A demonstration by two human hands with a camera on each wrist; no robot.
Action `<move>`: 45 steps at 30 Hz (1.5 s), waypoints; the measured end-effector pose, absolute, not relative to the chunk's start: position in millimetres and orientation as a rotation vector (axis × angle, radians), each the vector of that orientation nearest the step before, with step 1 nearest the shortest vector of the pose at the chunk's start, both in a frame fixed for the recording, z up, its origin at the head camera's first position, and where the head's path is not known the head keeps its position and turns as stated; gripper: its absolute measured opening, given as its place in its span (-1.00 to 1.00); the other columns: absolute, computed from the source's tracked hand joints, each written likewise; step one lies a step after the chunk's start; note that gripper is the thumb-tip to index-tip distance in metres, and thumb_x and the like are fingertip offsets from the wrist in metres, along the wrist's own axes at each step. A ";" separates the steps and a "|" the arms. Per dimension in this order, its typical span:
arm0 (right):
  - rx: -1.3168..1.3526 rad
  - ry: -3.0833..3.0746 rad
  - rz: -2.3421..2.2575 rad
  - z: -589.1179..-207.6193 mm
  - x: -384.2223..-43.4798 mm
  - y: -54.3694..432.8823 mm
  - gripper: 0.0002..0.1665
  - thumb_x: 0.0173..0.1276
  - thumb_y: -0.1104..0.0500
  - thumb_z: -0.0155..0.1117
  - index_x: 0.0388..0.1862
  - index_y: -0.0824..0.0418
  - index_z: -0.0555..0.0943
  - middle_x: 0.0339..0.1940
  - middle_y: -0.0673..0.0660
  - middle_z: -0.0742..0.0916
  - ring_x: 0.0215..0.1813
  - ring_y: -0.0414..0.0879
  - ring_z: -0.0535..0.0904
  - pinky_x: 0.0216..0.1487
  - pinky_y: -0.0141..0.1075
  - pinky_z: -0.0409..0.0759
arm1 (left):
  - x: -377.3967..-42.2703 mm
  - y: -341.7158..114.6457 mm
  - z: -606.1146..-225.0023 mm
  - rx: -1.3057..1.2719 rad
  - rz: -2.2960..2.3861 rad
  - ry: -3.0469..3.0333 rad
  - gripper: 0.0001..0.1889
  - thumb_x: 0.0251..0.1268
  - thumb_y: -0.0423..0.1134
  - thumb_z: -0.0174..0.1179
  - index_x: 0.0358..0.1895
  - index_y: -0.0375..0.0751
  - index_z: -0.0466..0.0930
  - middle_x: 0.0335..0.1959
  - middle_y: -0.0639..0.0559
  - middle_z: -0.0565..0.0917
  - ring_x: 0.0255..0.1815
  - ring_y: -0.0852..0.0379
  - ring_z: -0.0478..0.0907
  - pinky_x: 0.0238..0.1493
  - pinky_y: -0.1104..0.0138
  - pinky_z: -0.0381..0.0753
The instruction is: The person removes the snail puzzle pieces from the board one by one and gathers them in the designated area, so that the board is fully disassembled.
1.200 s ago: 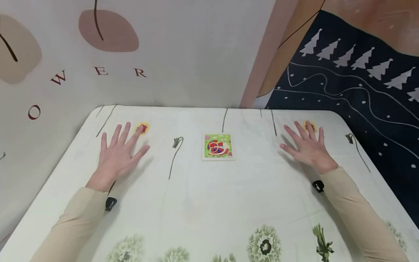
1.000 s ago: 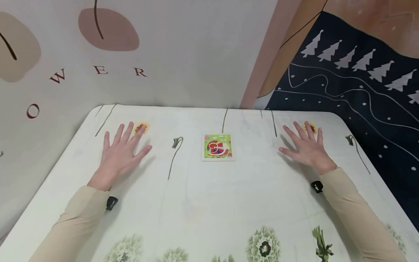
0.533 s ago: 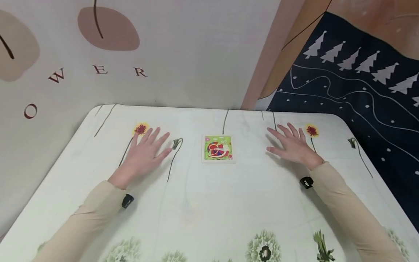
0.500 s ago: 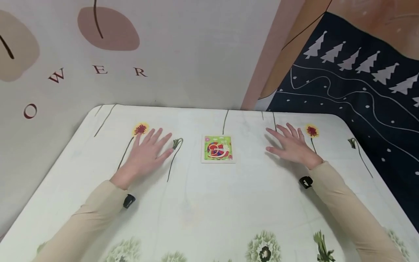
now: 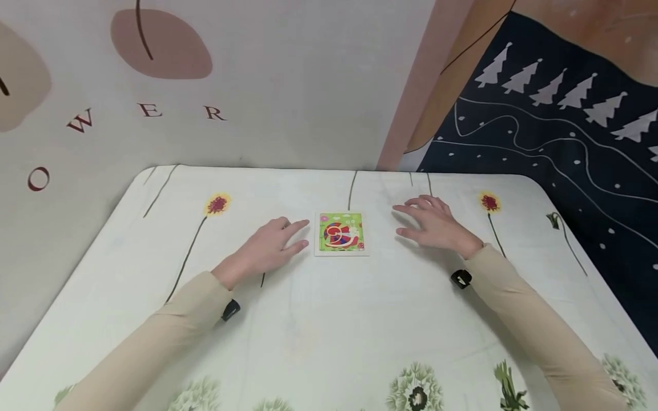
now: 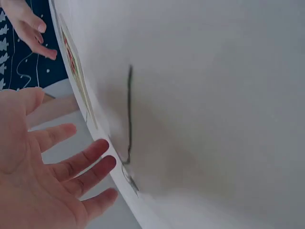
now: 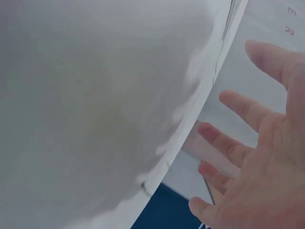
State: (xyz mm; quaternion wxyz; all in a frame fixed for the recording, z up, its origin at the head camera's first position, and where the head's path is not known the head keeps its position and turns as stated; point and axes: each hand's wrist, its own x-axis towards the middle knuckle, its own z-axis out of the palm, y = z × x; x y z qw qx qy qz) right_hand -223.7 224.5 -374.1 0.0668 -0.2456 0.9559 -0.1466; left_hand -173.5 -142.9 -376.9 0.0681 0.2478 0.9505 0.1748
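Observation:
A small square puzzle board (image 5: pixel 341 233) with a colourful snail picture on green and a pale border lies flat at the middle of the table. Just left of it is my left hand (image 5: pixel 267 248), thumb and index finger pointing at its left edge with a small gap between. My right hand (image 5: pixel 429 222) hovers to the right of the board, farther off, fingers spread and slightly bent. Neither hand holds anything. In the left wrist view the left fingers (image 6: pixel 86 157) are apart above the cloth; the right wrist view shows the right fingers (image 7: pixel 233 148) spread likewise.
A white cloth (image 5: pixel 329 319) printed with flowers and stems covers the table, whose far edge meets a pale wall (image 5: pixel 308 85) with printed letters. On the right hangs a dark blue panel (image 5: pixel 555 131) with white trees. Each wrist wears a small black device (image 5: pixel 231 309).
Both hands have moved inward toward the puzzle board, the left travelling farther and ending close beside it. The board has stayed in place.

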 end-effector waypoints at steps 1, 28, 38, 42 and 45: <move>-0.748 2.875 -0.442 -374.0 -223.8 221.6 -0.34 0.36 -0.10 0.20 0.37 0.14 0.44 0.29 0.29 0.45 0.41 0.31 0.06 0.30 0.27 -0.13 | -174.7 -140.2 -377.2 0.750 0.525 2.850 -0.40 0.44 0.01 0.06 0.43 -0.20 0.28 0.00 -0.22 0.49 -0.07 -0.08 0.41 -0.03 0.05 0.42; -0.958 2.651 -0.809 -381.5 -235.2 152.2 -0.51 0.33 0.21 0.26 0.23 0.32 0.53 -0.12 0.14 0.62 -0.04 0.02 0.46 0.02 -0.09 0.40 | -202.1 -113.4 -384.9 0.917 0.565 2.707 -0.44 0.28 -0.16 0.26 0.33 -0.23 0.43 -0.39 0.01 0.49 -0.33 0.04 0.34 -0.30 0.23 0.30; -0.912 2.549 -0.922 -379.7 -241.9 123.6 -0.55 0.34 0.27 0.26 0.20 0.33 0.54 -0.21 0.10 0.61 -0.18 -0.07 0.50 -0.10 -0.26 0.48 | -203.7 -111.5 -383.7 0.884 0.585 2.698 -0.47 0.26 -0.20 0.28 0.28 -0.26 0.47 -0.40 0.03 0.51 -0.31 0.04 0.37 -0.27 0.21 0.32; -0.969 2.534 -0.889 -381.5 -245.8 114.4 -0.58 0.35 0.27 0.26 0.17 0.35 0.55 -0.22 0.10 0.63 -0.23 -0.08 0.50 -0.16 -0.29 0.49 | -205.0 -110.8 -386.5 0.914 0.641 2.690 -0.50 0.23 -0.23 0.28 0.24 -0.29 0.49 -0.43 0.05 0.52 -0.34 0.06 0.38 -0.29 0.21 0.33; -0.988 2.523 -0.888 -383.5 -247.5 109.0 -0.60 0.36 0.28 0.24 0.16 0.34 0.56 -0.23 0.09 0.63 -0.24 -0.09 0.49 -0.19 -0.31 0.48 | -206.0 -110.7 -391.8 0.913 0.747 2.659 -0.50 0.18 -0.27 0.29 0.22 -0.32 0.51 -0.47 0.07 0.52 -0.40 0.10 0.39 -0.33 0.24 0.33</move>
